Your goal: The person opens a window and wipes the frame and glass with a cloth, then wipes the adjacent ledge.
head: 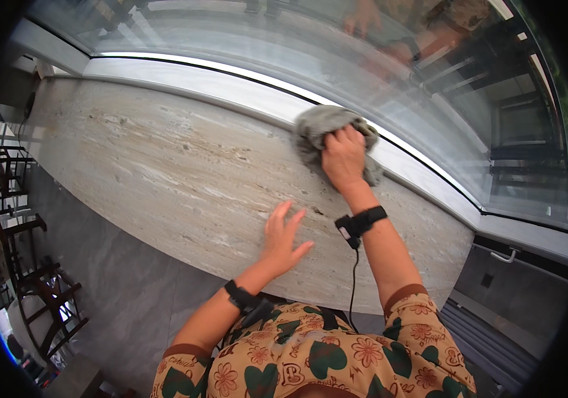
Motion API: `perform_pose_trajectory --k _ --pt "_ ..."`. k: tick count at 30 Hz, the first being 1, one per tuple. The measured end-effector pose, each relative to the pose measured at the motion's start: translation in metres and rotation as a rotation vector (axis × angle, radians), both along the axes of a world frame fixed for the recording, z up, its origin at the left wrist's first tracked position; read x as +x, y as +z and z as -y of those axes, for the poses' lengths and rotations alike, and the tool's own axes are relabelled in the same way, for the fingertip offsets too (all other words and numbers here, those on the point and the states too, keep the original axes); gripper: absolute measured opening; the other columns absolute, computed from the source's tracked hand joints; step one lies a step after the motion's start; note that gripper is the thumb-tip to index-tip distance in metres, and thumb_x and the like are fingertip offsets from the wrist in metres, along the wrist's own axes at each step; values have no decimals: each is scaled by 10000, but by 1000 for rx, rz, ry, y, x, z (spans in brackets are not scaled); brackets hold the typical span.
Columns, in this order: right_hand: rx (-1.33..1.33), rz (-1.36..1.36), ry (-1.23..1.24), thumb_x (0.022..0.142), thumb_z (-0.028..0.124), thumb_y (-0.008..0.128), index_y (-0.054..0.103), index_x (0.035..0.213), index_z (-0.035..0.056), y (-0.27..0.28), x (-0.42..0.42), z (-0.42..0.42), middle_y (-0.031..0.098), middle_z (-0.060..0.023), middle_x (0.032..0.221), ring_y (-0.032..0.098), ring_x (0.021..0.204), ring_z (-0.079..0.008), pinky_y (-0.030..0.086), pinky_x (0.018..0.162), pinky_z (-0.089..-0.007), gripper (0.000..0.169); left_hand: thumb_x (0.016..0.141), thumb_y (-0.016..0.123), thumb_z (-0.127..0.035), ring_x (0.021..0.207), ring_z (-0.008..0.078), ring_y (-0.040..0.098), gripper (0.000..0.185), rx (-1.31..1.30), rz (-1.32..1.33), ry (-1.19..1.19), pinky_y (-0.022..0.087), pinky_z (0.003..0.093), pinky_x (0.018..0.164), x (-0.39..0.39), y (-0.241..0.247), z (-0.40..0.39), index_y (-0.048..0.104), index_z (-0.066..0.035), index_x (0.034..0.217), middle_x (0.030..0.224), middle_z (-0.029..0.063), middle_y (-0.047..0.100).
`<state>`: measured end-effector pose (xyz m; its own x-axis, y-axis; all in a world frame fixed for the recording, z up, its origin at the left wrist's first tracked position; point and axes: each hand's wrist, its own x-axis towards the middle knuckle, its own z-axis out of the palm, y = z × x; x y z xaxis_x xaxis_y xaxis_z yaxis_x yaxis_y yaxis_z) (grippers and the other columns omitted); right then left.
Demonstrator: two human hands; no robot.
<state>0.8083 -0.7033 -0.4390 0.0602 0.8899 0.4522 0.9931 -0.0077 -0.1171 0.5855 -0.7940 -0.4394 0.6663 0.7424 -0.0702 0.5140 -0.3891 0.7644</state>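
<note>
My right hand (343,154) grips a bunched grey-green cloth (316,127) and presses it against the lower window frame (244,94), where the white frame meets the stone-patterned sill. Part of the cloth hangs down over the sill and looks blurred. My left hand (282,241) is over the sill (179,164) with its fingers apart and nothing in it; whether it touches the surface I cannot tell. Above the frame stands a large glass pane (274,45), which mirrors an arm and patterned clothing.
Dark wooden chairs (40,278) stand on the grey tiled floor (120,258) to the left. At the right are a metal handle (505,256) and a ribbed grey surface (497,338). A black cable (354,283) runs down from the device on my right wrist.
</note>
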Motion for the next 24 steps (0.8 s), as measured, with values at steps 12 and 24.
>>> perform_pose_trajectory --k 12,24 --pt "39 -83 234 733 118 540 630 854 85 -12 -126 -158 592 -85 936 500 983 -251 364 847 -368 155 701 727 -191 1235 396 334 601 325 -149 89 303 494 999 -154 -13 -76 464 -72 1228 1321 174 357" --pt "94 -99 103 731 166 542 611 813 114 -10 -73 -101 564 -77 883 479 921 -253 360 790 -365 119 707 671 -162 1259 367 319 565 384 -247 78 260 459 1040 -149 -17 -71 470 -62 1224 1353 174 352"
